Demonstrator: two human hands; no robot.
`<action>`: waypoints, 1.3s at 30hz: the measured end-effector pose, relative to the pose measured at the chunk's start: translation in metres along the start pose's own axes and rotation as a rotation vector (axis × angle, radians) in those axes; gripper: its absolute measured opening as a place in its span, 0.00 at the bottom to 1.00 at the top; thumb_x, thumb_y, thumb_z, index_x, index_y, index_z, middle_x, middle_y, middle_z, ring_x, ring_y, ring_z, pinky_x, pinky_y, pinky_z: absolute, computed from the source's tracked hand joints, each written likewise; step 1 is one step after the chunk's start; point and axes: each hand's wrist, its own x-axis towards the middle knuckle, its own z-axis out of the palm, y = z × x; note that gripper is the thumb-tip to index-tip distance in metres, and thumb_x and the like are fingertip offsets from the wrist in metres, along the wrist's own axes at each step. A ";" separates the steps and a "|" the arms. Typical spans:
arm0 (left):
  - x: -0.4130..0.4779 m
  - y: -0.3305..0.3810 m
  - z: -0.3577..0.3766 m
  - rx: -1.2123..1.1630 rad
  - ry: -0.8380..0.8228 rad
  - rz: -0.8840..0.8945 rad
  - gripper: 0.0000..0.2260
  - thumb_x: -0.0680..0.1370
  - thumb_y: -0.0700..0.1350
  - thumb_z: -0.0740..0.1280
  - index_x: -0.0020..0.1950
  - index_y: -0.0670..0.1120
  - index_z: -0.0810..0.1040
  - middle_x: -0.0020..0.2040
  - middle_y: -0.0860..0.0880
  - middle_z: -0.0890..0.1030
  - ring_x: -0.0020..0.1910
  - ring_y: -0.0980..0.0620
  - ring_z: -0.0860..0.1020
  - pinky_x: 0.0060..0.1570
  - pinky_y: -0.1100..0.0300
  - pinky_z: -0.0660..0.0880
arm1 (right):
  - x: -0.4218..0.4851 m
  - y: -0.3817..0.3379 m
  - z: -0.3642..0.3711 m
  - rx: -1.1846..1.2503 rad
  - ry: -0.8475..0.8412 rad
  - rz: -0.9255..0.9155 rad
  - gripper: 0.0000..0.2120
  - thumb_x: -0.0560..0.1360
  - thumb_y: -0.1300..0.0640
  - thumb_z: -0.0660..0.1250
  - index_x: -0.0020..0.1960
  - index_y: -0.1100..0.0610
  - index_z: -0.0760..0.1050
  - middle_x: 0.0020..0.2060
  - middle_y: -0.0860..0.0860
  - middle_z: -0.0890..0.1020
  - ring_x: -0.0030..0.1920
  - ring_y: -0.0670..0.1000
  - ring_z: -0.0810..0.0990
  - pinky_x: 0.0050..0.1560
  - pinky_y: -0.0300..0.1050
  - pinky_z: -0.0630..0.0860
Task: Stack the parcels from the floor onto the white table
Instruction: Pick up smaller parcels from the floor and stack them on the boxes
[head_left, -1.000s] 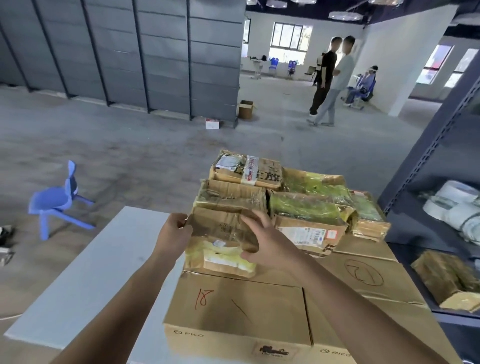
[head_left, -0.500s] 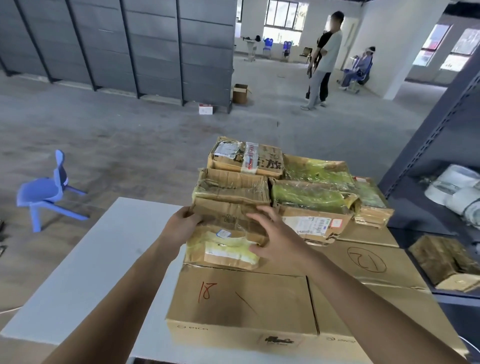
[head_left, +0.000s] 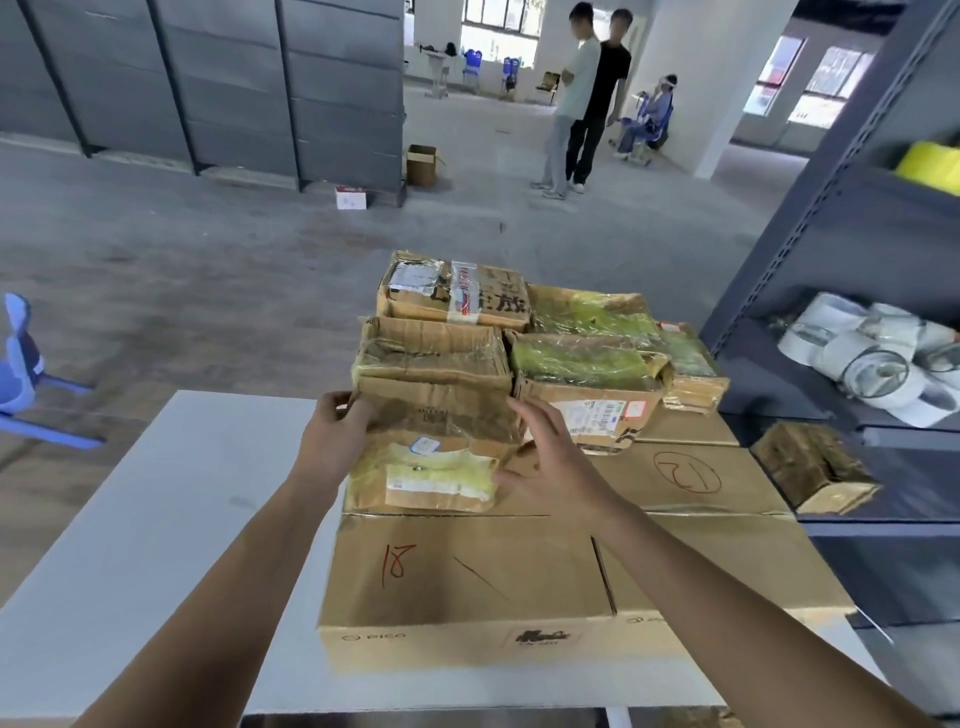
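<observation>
One white bench (head_left: 156, 519) spreads under my forearms and out to the left of my left hand (head_left: 332, 441). A dark metal shelf rack (head_left: 857, 234) stands well off to the right of my right hand (head_left: 550, 462), and a blue chair (head_left: 21, 364) sits on the floor far out to the left.

Two big flat boxes lie side by side on the bench. The box marked 18 (head_left: 467, 577) sits under both my wrists, and the box marked 21 (head_left: 691, 478) lies just right of my right hand.

Smaller parcels crowd together on top of these, beyond my fingertips. Among them, a crumpled brown parcel (head_left: 431, 353) is straight ahead and a green-wrapped parcel (head_left: 582, 364) is just past my right fingers.

Between my hands, a worn parcel with yellowed tape (head_left: 436, 457) rests on the box marked 18, its far edge against the crumpled brown parcel. My left hand grips its upper left corner, fingers curled round the edge. My right hand is spread with the fingers straight, lying against the parcel's right side, thumb near its lower right corner.
</observation>
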 end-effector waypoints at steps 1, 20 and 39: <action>-0.002 -0.001 0.000 -0.005 0.013 0.011 0.12 0.77 0.51 0.63 0.59 0.50 0.72 0.50 0.53 0.79 0.44 0.58 0.77 0.35 0.63 0.70 | -0.004 0.002 -0.001 0.003 0.001 -0.001 0.42 0.72 0.47 0.74 0.78 0.45 0.54 0.74 0.42 0.53 0.65 0.45 0.69 0.58 0.46 0.76; -0.175 -0.009 -0.029 0.319 0.193 0.193 0.21 0.77 0.50 0.63 0.69 0.46 0.67 0.68 0.46 0.68 0.60 0.50 0.70 0.55 0.57 0.66 | -0.133 -0.018 -0.011 0.039 0.041 -0.157 0.33 0.77 0.49 0.68 0.76 0.45 0.57 0.73 0.47 0.59 0.63 0.49 0.73 0.60 0.44 0.71; -0.409 -0.140 -0.160 0.617 0.334 -0.011 0.21 0.75 0.49 0.67 0.66 0.45 0.70 0.64 0.41 0.70 0.59 0.42 0.74 0.54 0.54 0.67 | -0.305 -0.098 0.173 0.326 -0.304 -0.187 0.25 0.78 0.52 0.64 0.74 0.45 0.63 0.64 0.53 0.72 0.49 0.42 0.78 0.51 0.38 0.73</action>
